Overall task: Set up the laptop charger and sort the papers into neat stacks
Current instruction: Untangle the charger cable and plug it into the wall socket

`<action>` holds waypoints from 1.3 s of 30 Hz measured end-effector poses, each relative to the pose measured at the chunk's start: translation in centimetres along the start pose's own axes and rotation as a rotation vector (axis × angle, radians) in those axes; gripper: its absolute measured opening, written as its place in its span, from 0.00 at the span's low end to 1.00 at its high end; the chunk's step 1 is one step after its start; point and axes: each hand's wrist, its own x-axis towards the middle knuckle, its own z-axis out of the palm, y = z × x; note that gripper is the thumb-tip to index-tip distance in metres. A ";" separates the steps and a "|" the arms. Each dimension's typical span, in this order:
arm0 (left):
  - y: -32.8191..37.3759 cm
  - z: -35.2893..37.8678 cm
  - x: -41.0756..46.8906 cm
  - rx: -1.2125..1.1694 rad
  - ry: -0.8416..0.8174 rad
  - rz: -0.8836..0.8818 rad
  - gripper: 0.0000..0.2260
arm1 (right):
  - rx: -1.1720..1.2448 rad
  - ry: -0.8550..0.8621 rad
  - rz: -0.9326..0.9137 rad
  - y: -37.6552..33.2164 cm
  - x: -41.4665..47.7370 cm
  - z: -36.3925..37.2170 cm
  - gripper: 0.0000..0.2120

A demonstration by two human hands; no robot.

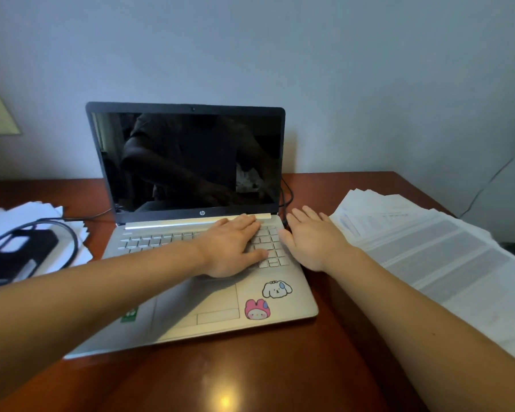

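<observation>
Fingers (246,222) of your left hand (232,248) lie straight and relaxed, flat on the right part of the keyboard (155,240), their tips reaching the far edge by the hinge, and they grip nothing. Your right hand (312,242) is just beside it at the laptop's (214,295) right edge, palm down, fingers spread and loose, also holding nothing; its thumb lies against that edge, though you cannot tell whether the hand presses on the table (250,367) or hangs above it. A black cable (289,194) loops behind the far right corner of the laptop and comes down to its right side, just beyond your right index finger; the plug itself is hidden. The laptop sits open in the middle of the table, screen (188,159) dark, with a white dog sticker (276,289) and a pink one (257,309) on the near right of the palm rest. At the left, the black charger brick (18,254) rests on a loose pile of papers (27,212), its cord (72,242) curving around it. At the right, well apart from that pile, more printed sheets (428,251) lie fanned out, overlapping, running from far to near.
</observation>
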 end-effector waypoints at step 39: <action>-27.8 -2.0 -29.0 -0.290 0.139 -0.666 0.17 | 0.194 0.089 -0.423 -37.5 9.3 -4.6 0.12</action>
